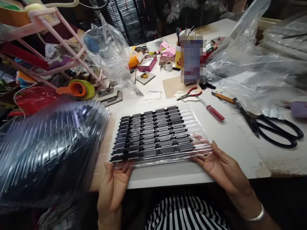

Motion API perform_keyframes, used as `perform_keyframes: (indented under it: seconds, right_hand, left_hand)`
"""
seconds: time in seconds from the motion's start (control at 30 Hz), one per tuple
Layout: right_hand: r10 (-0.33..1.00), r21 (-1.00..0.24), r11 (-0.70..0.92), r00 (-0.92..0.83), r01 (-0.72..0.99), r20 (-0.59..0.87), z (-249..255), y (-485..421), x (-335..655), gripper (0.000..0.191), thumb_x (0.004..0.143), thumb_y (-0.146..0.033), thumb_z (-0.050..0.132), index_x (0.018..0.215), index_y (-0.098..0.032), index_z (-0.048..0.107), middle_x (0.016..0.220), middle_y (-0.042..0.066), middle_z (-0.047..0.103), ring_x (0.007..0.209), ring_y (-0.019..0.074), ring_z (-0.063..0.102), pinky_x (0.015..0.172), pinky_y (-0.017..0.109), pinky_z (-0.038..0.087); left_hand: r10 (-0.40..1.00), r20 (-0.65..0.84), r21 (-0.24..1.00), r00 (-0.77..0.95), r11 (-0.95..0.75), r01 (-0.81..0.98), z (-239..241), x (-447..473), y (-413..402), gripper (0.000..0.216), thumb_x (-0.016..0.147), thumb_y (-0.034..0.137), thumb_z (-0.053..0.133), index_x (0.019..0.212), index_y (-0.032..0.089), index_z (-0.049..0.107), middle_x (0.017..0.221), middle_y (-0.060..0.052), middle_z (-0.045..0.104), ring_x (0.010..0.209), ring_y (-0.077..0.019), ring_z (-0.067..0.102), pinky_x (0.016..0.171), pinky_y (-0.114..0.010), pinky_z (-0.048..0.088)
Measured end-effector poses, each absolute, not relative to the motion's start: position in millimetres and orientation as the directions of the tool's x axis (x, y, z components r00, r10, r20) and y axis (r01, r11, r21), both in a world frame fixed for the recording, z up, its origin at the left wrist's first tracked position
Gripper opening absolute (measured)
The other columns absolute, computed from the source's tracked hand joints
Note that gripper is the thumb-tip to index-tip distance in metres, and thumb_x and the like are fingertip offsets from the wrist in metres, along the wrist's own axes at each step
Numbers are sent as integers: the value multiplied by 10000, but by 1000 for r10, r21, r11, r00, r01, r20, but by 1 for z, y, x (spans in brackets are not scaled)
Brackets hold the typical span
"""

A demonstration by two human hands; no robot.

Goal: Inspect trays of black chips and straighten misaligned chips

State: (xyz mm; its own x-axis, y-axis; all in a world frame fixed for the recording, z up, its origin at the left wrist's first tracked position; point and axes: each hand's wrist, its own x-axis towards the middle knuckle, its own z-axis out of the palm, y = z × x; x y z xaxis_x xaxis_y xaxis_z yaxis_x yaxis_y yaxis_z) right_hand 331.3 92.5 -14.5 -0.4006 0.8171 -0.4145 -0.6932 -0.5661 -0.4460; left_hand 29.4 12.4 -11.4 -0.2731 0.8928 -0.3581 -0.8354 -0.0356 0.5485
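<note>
Our left hand (114,182) and right hand (222,169) each clamped a near corner of the clear ribbed plastic tray (197,129) holding long black toothed strips (153,134).

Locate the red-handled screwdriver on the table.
The screwdriver lies right of centre in the head view, on the white table, just beyond the far right corner of the clear tray, between the pliers and the black scissors.
</note>
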Motion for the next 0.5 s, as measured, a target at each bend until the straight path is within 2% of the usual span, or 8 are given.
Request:
perform_keyframes:
  seconds: [0.1, 0.23, 0.33, 0.5]
  right_hand:
    - [785, -423, -609, -433, -671, -443, -13, 93, 332, 426, 954, -431, 411, 1342, -269, 475, 1243, 78, 625, 1121, 238, 598, 1056, 491, 385]
    - [787, -444, -606, -417, -660, -455, -12, 92, 331, 447, 950, -443, 415, 1360, -269, 451, 1223, 92, 638, 1086, 236, 621, 1028, 475, 416]
    - [802, -459, -586, -396, -667, -447, -12, 91, 330, 434, 950, -445, 416, 1338, -261, 480, 1223, 95, 638, 1073, 225, 626, 1016, 448, 431]
    - [811, -466, -581, -424, -668, -403, -17, 93, 329, 383, 959, -414, 420, 1227, -197, 587, 1207, 100, 643, 1072, 218, 622, 1009, 427, 436]
  left_hand:
    - [878, -405, 592, -254, 40, -805, -9, 31, 10, 513, 973, 320, 233, 917, 159, 717, 980, -146, 729, 1001, -278, 665, 920, -503, 497]
    - [854, -440, 583, -279, 35, -812, -3, 35, 12, 509, 977, 299, 224, 903, 173, 712, 1012, -132, 724, 976, -267, 676, 904, -507, 507]
    - [845, -444, 584, -297, 22, -812, -1, 38, 15, 513, 982, 292, 208, 935, 175, 705, 1018, -126, 724, 988, -265, 671, 897, -492, 515]
    - [789, -503, 595, -352, 20, -804, -2, 34, 12, 519, 984, 258, 194, 862, 197, 695, 969, -80, 740, 952, -256, 684, 858, -498, 534]
